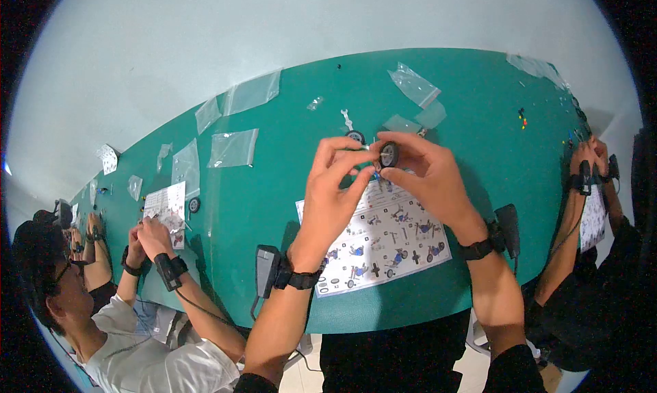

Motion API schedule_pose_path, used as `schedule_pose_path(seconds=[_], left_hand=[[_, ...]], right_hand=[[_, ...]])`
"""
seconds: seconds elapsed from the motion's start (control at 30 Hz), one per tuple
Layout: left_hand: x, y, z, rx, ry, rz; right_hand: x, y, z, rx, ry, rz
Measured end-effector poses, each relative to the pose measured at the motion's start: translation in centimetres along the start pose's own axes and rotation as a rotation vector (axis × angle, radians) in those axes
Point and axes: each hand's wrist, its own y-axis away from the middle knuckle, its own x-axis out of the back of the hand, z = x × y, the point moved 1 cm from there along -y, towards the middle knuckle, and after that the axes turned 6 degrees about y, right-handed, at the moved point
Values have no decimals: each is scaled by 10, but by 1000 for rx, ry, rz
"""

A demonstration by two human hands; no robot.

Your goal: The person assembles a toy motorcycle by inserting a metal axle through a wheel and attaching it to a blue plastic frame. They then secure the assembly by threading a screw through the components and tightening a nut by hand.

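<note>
My right hand (pixel 428 174) grips a small black wheel (pixel 389 155) between thumb and fingers, above the top edge of a printed instruction sheet (pixel 383 246). Close to the wheel's left side, my left hand (pixel 337 181) has its thumb and fingers pinched together around something small that I cannot make out. A second black wheel (pixel 355 137) lies just behind my left fingers, with a light grey wrench-shaped piece (pixel 348 119) beyond it. Small blue parts (pixel 376 176) show between my hands, partly hidden by the fingers.
Clear plastic bags (pixel 233 148) lie at the left and a further bag (pixel 414 85) behind my hands. On the left, a person in a white shirt (pixel 150 352) works over a sheet (pixel 166 205) beside a wheel (pixel 194 205). Another person's hands (pixel 592 153) are at the right.
</note>
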Motion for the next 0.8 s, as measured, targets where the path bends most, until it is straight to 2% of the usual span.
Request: schedule_pose_path(seconds=[0.13, 0.3, 0.7, 0.8], left_hand=[[8, -1, 8, -59, -69, -60], [10, -3, 19, -182, -92, -78], [-4, 4, 13, -126, 23, 101], [-5, 4, 10, -151, -34, 107]], right_hand=[[1, 1, -4, 32, 17, -69], [-2, 1, -4, -38, -133, -81], [-2, 5, -18, -47, -137, -135], [-3, 5, -17, -23, -125, -129]])
